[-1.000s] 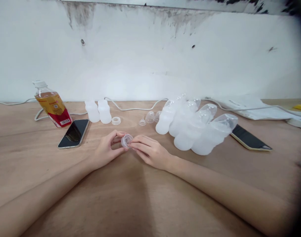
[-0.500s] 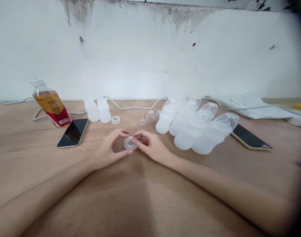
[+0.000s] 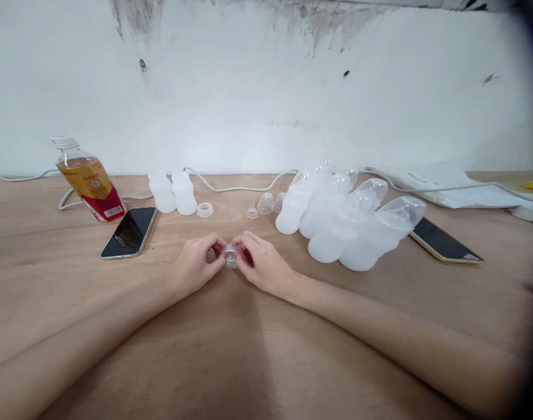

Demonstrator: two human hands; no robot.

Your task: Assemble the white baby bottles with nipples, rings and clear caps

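Together, the left hand (image 3: 199,260) and right hand (image 3: 268,263) pinch a clear dome (image 3: 231,260) — fingers (image 3: 214,266) bent close against its sides — near a ring (image 3: 205,213) on the worktop (image 3: 205,361).

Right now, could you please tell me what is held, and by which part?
A clear plastic piece, held at its opposite sides by the left hand and right hand.

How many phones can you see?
2. One phone lies beside the drink bottle; the other phone lies right of the grouped white bottles, partly hidden behind one.
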